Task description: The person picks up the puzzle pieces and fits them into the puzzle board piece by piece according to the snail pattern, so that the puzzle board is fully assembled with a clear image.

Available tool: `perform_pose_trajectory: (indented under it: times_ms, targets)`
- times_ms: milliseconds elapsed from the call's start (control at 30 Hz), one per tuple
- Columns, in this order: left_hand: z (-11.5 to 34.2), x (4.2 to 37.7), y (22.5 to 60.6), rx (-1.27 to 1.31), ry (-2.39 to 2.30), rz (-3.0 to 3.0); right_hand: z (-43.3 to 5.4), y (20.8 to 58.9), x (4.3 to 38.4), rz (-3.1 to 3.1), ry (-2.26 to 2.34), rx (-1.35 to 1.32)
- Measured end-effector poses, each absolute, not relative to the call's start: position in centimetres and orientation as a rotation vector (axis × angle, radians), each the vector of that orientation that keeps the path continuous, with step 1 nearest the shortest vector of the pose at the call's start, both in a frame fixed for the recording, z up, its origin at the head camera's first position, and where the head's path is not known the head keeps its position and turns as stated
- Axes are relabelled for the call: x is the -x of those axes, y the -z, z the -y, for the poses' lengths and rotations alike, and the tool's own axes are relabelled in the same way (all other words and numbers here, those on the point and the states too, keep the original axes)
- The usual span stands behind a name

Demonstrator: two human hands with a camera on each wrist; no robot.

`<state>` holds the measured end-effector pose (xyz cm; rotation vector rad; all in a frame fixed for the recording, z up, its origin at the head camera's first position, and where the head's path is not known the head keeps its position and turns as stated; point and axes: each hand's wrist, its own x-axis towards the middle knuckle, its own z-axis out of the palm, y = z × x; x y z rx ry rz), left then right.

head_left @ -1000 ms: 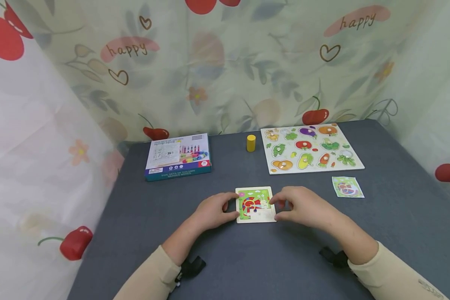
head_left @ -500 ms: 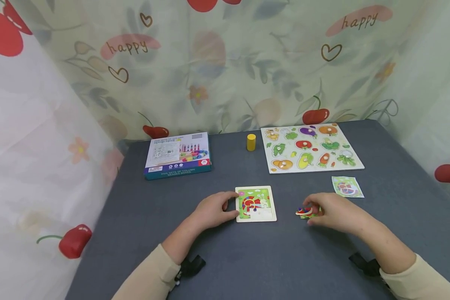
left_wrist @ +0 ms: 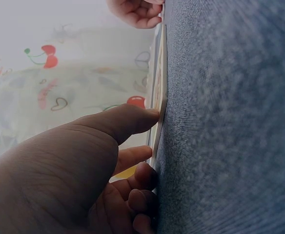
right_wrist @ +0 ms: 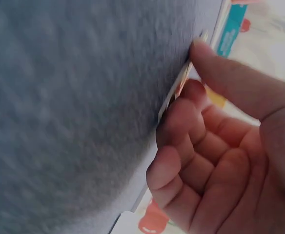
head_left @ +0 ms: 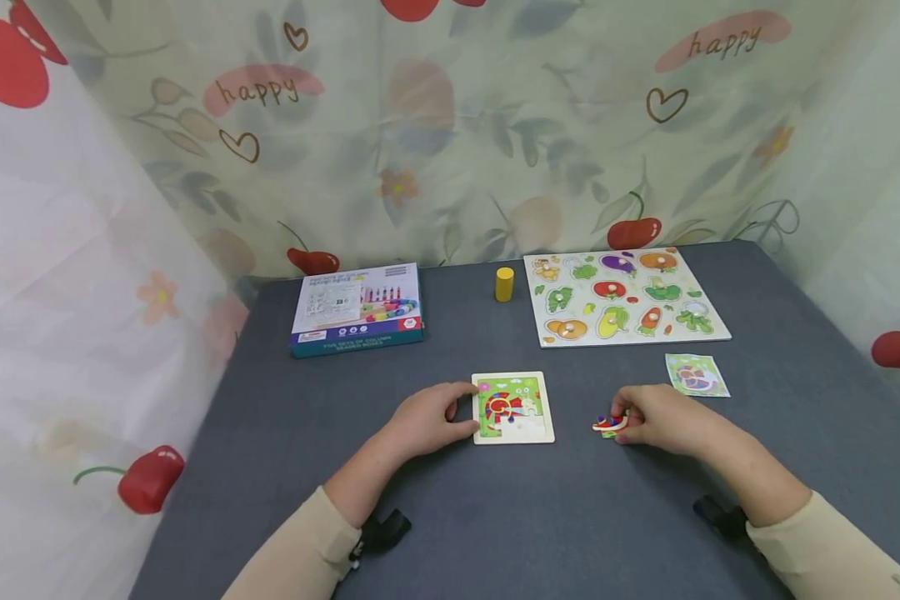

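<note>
A small square jigsaw puzzle board (head_left: 513,432), with a light wooden rim and a partly filled green and red picture, lies flat in the head view. My left hand (head_left: 432,421) holds its left edge, thumb near the lower corner and index finger near the upper; the left wrist view shows the thumb (left_wrist: 137,119) on that edge. To the right of the board, my right hand (head_left: 663,421) pinches the right end of a red, white and blue puzzle piece (head_left: 607,425) close over the table. Green shows beneath the piece. In the right wrist view, the fingers partly hide it.
A picture card (head_left: 697,376) lies just beyond my right hand. Farther back are a vegetable peg puzzle (head_left: 630,300), a yellow cylinder (head_left: 504,285) and a boxed toy set (head_left: 357,310). The grey table (head_left: 525,525) meets a printed curtain (head_left: 435,167) behind.
My right hand has left the board's right edge and moved right to the loose puzzle piece, its fingers closing in on it. My left hand has stayed at the board.
</note>
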<state>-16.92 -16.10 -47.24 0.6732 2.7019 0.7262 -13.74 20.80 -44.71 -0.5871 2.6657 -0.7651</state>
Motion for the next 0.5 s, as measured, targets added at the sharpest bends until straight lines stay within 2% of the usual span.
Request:
perform_pose_trajectory:
  times_ms: [500]
  targets:
    - [15.98, 16.79, 46.93, -0.672, -0.721, -2.704, -21.63, 44.66, 14.66, -2.625, 0.802, 0.563]
